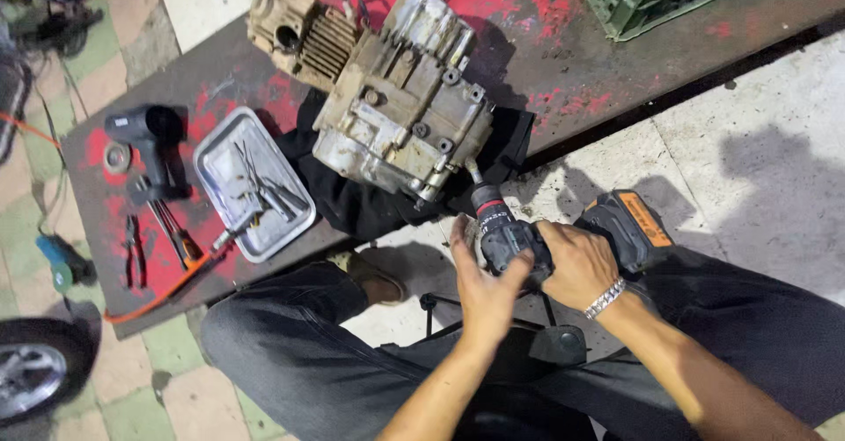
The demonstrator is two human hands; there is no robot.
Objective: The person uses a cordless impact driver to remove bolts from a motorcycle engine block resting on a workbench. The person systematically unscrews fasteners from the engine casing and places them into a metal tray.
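My right hand point(576, 265) is wrapped around the cordless drill point(528, 234), my left hand point(482, 275) cupping its body. Its bit meets the engine block point(400, 111) just ahead of my fingers. I should keep it square to the bolt and squeeze gently.

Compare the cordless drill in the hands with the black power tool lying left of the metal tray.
The cordless drill is held by both hands, left hand and right hand, its tip against the engine; the black power tool lies untouched on the board. The drill carries an orange-topped battery and red trim; the other tool is plain black. Both are dark, handheld tools.
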